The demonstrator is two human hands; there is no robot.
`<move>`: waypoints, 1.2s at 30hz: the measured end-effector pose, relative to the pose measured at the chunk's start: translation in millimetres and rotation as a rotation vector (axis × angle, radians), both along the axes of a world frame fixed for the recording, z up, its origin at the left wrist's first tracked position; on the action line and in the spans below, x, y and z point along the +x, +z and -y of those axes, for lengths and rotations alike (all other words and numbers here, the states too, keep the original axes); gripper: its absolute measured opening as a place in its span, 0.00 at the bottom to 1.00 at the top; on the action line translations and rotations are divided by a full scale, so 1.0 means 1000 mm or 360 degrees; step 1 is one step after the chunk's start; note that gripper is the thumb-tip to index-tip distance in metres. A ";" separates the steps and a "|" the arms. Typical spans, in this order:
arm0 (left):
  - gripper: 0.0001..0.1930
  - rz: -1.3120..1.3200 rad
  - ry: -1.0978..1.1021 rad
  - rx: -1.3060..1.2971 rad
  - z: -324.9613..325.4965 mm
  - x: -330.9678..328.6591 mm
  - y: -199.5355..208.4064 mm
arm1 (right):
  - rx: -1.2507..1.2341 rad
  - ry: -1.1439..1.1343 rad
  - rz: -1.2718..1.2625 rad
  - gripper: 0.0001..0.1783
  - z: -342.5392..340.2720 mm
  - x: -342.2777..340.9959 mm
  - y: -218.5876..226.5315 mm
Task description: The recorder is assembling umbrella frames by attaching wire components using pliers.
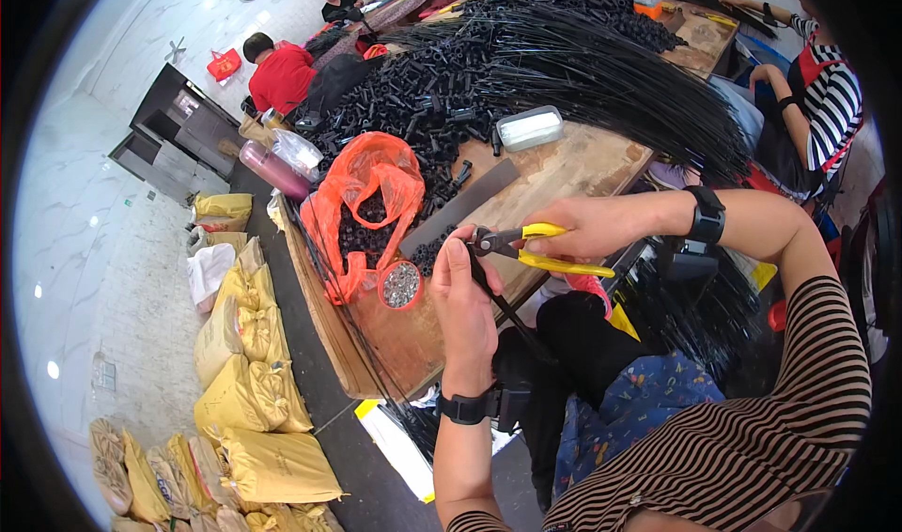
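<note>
My right hand (587, 229) is wrapped round the yellow-handled pliers (548, 255), its wrist bent in from the right. The dark jaws of the tool meet the upper end of a thin black strip (507, 308) at my left fingertips. My left hand (462, 311) is closed on that strip, which slants down toward my lap. Whether the jaws bite on it or on a small fitting is too small to tell. Just left of this hand stands a round red-rimmed tub (401, 285) of small silvery metal pieces, beside an orange plastic bag (376, 170) with black parts in it.
A heap of black plastic parts (413, 91) and a bundle of long black rods (611, 81) cover the wooden table (592, 161). A clear box (529, 129) and a flat grey bar (465, 206) lie nearer. Yellow sacks (254, 382) line the left floor. Several people work around the table.
</note>
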State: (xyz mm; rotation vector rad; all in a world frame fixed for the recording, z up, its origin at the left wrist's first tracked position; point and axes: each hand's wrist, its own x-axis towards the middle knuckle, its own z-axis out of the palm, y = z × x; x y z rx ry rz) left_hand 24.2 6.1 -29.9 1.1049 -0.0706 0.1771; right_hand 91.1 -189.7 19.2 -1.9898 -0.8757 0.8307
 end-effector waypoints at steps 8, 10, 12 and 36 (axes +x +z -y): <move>0.21 -0.0045 0.0090 0.0011 -0.007 -0.002 -0.004 | 0.0258 -0.0191 0.0284 0.16 -0.009 -0.020 -0.024; 0.22 -0.0105 0.0130 -0.0067 -0.005 0.000 -0.005 | 0.0289 -0.0286 0.0046 0.17 -0.006 -0.025 -0.027; 0.22 -0.0077 0.0148 -0.0036 -0.004 0.000 -0.007 | 0.0269 -0.0309 -0.0138 0.18 -0.002 -0.027 -0.035; 0.24 0.0003 0.0181 -0.0016 -0.011 -0.008 -0.003 | 0.0456 -0.0503 -0.1299 0.19 0.010 -0.042 -0.094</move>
